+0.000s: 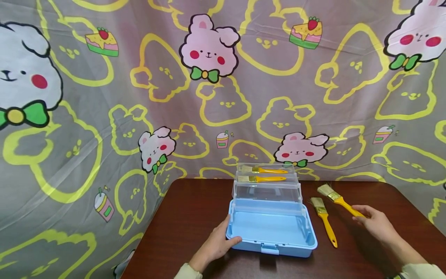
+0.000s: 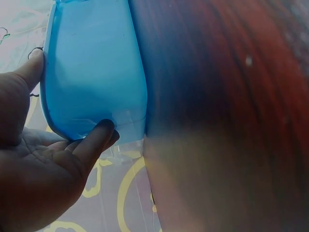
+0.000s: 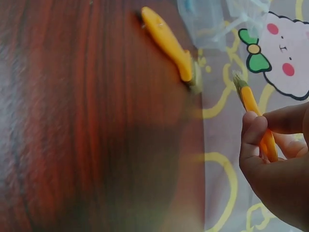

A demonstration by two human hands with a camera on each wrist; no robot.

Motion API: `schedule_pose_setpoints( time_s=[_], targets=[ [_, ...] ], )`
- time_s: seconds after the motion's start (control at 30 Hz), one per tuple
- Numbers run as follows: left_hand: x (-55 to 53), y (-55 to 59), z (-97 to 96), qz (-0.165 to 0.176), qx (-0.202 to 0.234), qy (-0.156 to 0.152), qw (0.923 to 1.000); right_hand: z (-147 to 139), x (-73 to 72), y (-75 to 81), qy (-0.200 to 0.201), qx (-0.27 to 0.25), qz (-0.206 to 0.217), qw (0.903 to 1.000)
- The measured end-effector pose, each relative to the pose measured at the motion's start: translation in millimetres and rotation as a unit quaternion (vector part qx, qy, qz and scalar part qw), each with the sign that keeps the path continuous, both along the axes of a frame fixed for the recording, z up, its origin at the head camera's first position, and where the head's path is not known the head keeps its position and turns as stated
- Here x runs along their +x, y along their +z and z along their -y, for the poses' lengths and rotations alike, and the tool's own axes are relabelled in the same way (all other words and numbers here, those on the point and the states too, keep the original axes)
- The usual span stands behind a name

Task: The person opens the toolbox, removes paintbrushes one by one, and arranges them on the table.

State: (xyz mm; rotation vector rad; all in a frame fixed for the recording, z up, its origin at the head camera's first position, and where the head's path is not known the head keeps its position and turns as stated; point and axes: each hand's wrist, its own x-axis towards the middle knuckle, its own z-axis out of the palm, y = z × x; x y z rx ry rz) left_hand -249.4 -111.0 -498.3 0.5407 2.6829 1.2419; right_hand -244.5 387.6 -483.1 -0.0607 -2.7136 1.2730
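My left hand (image 1: 217, 240) holds the front left corner of a light blue toolbox (image 1: 268, 248), thumb at the front rim and fingers along the left side. In the left wrist view the same hand (image 2: 53, 159) spans the corner of the blue toolbox (image 2: 96, 63). With my right hand (image 1: 378, 223) I pinch the handle end of a yellow-handled paintbrush (image 1: 343, 202), its pale bristles pointing away to the left. The right wrist view shows thumb and fingers on that paintbrush (image 3: 249, 100). Another paintbrush (image 1: 325, 221) lies on the table between the box and my right hand.
The toolbox stands open, its clear tiered trays (image 1: 266, 192) raised at the back. Two more yellow paintbrushes (image 1: 270, 170) lie in the upper trays. Beneath is a dark reddish-brown table (image 1: 181, 217); a patterned curtain (image 1: 216, 112) hangs behind it and at left.
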Motion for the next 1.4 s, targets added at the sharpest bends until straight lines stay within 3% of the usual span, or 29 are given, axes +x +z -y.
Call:
schedule_pose_setpoints(
  time_s=[0.6, 1.17, 1.4],
  targets=[
    [0.0, -0.8, -0.3, -0.010, -0.012, -0.003, 0.9999, -18.4, 5.4, -13.6, -0.031, 0.010, 0.040, 0.9987],
    [-0.9, -2.1, 0.5, -0.007, 0.002, -0.002, 1.0000, -33.4, 0.6, -27.7, -0.030, -0.032, 0.100, 0.9940],
    [-1.8, -1.4, 0.8, -0.007, -0.002, -0.003, 1.0000, -34.9, 3.0, -28.6, -0.010, 0.007, 0.100, 0.9949]
  ],
)
